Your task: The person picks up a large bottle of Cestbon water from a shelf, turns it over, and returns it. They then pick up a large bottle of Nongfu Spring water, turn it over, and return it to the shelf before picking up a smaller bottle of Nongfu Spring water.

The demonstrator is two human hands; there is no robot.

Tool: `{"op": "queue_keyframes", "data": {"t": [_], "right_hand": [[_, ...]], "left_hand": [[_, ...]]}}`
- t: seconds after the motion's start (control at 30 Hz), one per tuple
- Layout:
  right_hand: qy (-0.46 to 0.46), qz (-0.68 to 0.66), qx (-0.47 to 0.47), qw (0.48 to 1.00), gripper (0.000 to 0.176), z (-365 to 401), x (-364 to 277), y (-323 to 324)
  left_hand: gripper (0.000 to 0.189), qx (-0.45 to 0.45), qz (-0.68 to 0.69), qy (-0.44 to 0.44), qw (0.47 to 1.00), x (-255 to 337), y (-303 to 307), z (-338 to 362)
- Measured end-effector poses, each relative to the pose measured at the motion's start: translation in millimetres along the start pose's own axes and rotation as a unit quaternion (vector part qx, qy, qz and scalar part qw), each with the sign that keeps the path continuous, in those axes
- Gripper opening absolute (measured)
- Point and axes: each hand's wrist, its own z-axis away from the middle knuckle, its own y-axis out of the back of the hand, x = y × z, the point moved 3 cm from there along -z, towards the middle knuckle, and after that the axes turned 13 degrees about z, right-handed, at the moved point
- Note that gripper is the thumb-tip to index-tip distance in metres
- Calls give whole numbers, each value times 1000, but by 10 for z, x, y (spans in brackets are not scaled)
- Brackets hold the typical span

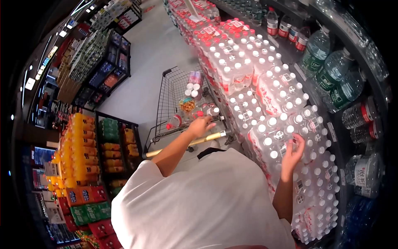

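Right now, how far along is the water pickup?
Done: the cart already holds a few bottles. In hand: left hand at the cart handle, right hand touching a water pack. Left: no pack is lifted or in the cart yet.

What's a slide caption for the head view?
Left hand at the shopping cart handle, right hand against stacked bottled-water packs in a store aisle.

Left grip sits just above the wooden cart handle, at the near end of the wire shopping cart, which carries bottles. Whether the fingers are closed cannot be told. Right grip, fingers spread, is at the stacked shrink-wrapped water bottle packs. Large water jugs stand on the shelf beside.
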Motion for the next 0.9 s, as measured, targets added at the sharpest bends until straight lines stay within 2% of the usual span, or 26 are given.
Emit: {"op": "queue_keyframes", "data": {"t": [0.07,0.13,0.23,0.3,0.33,0.37,0.47,0.57,0.77,0.9], "right_hand": [[68,120,-68,988,35,-79,-229,-297],[112,218,-88,965,43,-158,-243,-489],[134,340,-102,925,54,-134,-82,-725],[143,418,-113,890,62,-76,20,-810],[151,429,-117,883,62,-63,33,-831],[159,440,-120,875,62,-56,44,-853],[162,449,-128,869,62,-45,30,-860],[161,442,-129,873,61,-58,33,-841],[163,434,-125,877,59,-67,46,-848],[165,426,-122,881,57,-65,4,-848]], "left_hand": [[51,-49,33,16,998,-61,-175,225],[48,-108,0,165,980,-18,-283,397],[46,-27,-51,126,990,145,-262,477],[45,-4,-54,102,993,105,-328,480],[45,8,-57,87,995,60,-343,471],[44,35,-80,-29,996,39,-319,462],[40,33,-38,-42,998,-46,-336,427],[40,35,67,-84,994,-61,-258,357],[35,35,145,69,986,35,-171,366],[37,38,116,28,992,-45,-206,356]]}}
